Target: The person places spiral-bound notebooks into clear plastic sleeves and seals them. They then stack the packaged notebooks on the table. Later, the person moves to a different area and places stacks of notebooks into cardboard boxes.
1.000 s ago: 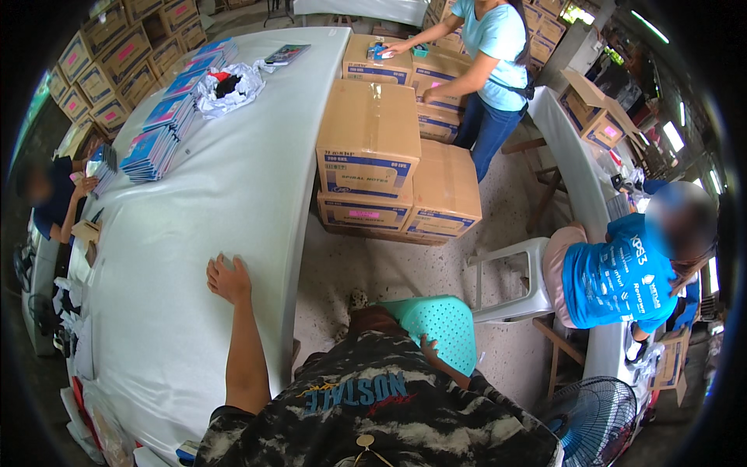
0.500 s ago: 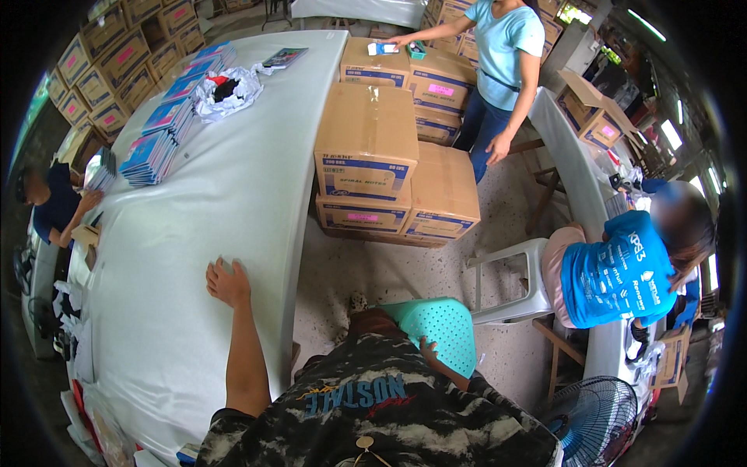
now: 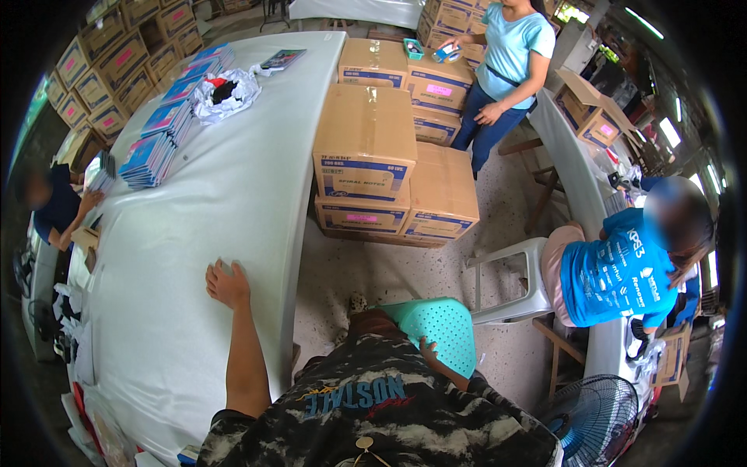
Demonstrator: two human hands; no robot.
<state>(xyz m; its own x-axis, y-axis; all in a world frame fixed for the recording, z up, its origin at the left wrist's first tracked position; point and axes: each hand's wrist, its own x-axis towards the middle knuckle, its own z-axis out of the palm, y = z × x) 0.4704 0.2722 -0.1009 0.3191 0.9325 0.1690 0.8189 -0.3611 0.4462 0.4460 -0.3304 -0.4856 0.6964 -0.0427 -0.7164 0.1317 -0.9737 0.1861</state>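
My left hand (image 3: 227, 285) lies on the white plastic-covered table (image 3: 187, 327), fingers apart and nothing in them. At my right side, my right hand (image 3: 428, 350) rests on the perforated seat of a green plastic stool (image 3: 450, 331), holding nothing that I can see; its fingers are partly in view, loosely laid on the seat. Ahead of me stand stacked brown cardboard boxes (image 3: 366, 128), taped along the top. Farther up the table, piles of blue-covered notebooks (image 3: 148, 156) sit beside a crumpled white plastic bag (image 3: 226, 97) with dark and red contents.
A standing person (image 3: 513, 66) behind the boxes holds a blue-and-white item (image 3: 447, 53) near a small green basket (image 3: 413, 49). At right are a seated person (image 3: 615, 268), a white stool (image 3: 510, 280) and a fan (image 3: 595, 424). Another person (image 3: 58, 206) works at far left.
The standing person has moved back to the right, lifting the blue-and-white item off the far box. The seated person's lower hand has come into view. My hands have stayed put.
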